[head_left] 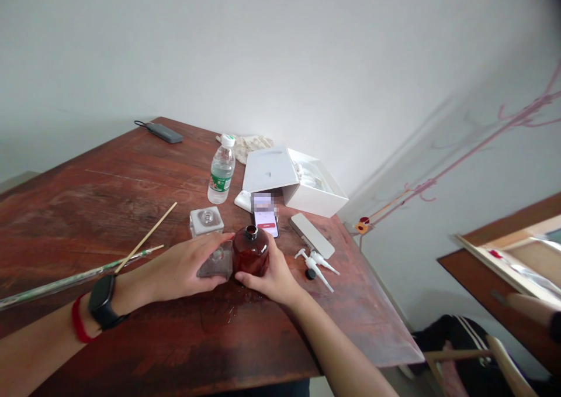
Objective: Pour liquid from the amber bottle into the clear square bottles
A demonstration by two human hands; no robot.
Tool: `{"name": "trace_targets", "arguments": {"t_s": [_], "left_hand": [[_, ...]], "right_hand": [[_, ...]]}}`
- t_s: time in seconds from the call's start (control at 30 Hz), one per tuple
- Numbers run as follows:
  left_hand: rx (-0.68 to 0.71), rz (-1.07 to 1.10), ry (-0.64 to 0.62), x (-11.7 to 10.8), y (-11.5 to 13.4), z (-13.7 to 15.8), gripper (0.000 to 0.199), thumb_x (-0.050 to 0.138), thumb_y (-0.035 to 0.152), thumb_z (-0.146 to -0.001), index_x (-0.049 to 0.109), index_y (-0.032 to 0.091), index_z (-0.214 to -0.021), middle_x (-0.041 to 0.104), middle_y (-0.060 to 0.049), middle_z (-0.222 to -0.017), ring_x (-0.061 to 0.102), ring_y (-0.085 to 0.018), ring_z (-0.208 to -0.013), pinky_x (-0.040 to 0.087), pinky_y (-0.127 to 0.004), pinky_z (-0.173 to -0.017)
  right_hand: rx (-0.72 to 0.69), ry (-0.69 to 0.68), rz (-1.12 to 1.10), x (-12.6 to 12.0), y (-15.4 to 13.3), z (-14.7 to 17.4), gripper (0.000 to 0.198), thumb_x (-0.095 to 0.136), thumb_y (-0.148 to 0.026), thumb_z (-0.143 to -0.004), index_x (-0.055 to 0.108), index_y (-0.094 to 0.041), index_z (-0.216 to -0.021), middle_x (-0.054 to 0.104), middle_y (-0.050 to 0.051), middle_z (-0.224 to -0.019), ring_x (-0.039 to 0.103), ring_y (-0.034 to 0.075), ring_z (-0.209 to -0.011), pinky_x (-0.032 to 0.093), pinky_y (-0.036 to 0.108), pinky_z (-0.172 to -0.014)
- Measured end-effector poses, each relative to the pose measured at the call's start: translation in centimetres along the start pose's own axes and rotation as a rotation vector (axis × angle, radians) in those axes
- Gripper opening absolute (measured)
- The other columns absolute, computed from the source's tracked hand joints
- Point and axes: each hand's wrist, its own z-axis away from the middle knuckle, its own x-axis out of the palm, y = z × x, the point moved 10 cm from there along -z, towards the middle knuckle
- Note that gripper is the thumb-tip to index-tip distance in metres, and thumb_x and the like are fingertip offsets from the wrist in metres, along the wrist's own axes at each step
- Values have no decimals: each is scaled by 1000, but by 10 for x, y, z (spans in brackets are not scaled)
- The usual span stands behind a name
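My left hand (pixel 193 265) is closed round a clear square bottle (pixel 217 262) whose mouth has no cap. Close beside it stands a round amber bottle (pixel 250 255), also uncapped, with my right hand (pixel 278 274) wrapped round its right side. The two bottles stand side by side on the wooden table (pixel 175 338); I cannot tell whether they touch. Just behind them is a second square bottle (pixel 207 220), whitish inside. To the right lie white pump heads (pixel 316 265) and a small black cap (pixel 310 274). Wet drops glisten on the wood in front of the bottles.
Behind stand a labelled water bottle (pixel 221 172) and an open white box (pixel 315 201). A phone (pixel 266 218) and a pale case (pixel 312 235) lie nearer. Thin sticks (pixel 146 237) lie left, a grey device (pixel 163 131) far left. Another person's arm (pixel 530 306) shows at right.
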Motion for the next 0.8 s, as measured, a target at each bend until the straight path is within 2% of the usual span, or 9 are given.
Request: {"name": "trace_targets", "arguments": {"t_s": [0.8], "left_hand": [[0,13,6,-3,4,0,71,75,36,-90,50,23,-155,65,-16,-154,68,-37,-136,54,-52,-118]], "right_hand": [[-1,5,-20,-1,-4,-1,86,94,-47,-76,52,-21,-146,67,16,-147,66,35,-135,50,51,-120]]}}
